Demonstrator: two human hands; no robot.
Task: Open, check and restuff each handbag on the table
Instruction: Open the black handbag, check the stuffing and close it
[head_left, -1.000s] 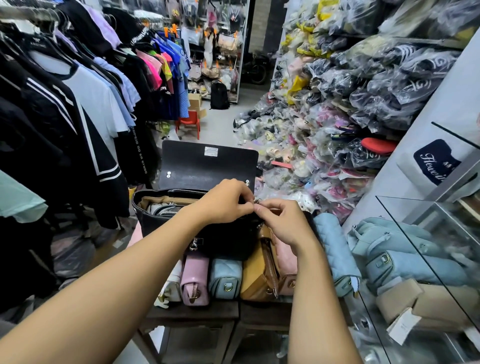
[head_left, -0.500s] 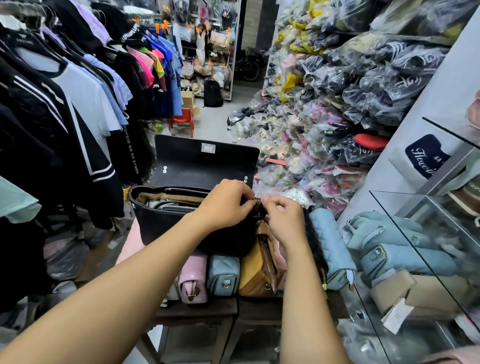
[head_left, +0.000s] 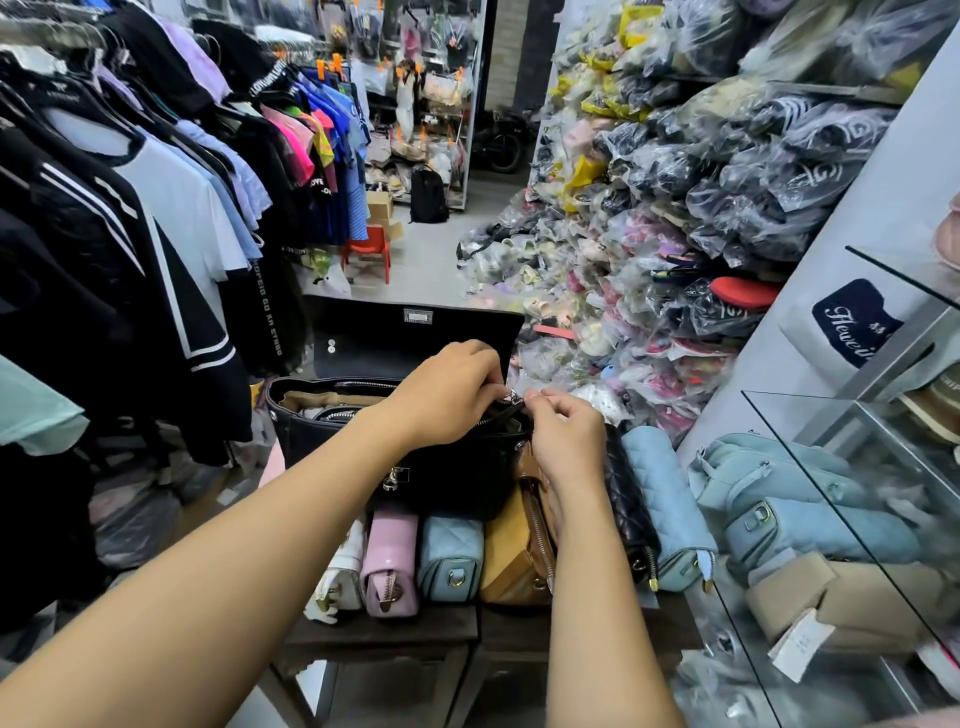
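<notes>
A black handbag (head_left: 322, 447) stands on top of a row of bags, its flap (head_left: 415, 343) lifted open toward the back. Brown paper stuffing (head_left: 311, 401) shows inside at the left. My left hand (head_left: 447, 395) grips the bag's inner zip edge at the right end. My right hand (head_left: 563, 431) pinches the small metal zip pull (head_left: 514, 399) beside it. Below lie a white bag (head_left: 343, 571), a pink bag (head_left: 389, 561), a light blue quilted bag (head_left: 449, 556), a tan bag (head_left: 511, 561), a black quilted bag (head_left: 628, 509) and a long blue quilted bag (head_left: 662, 493).
The bags rest on a dark wooden table (head_left: 384, 631). A clothes rack (head_left: 130, 234) crowds the left. Plastic-wrapped goods (head_left: 675, 234) pile up at the right. A glass case (head_left: 841, 519) with blue and beige bags stands at the near right. A red stool (head_left: 366, 249) sits in the aisle.
Both hands have stayed at the right end of the black bag's zip, shifting slightly up. The right hand's fingertips now pinch the zip pull more visibly.
</notes>
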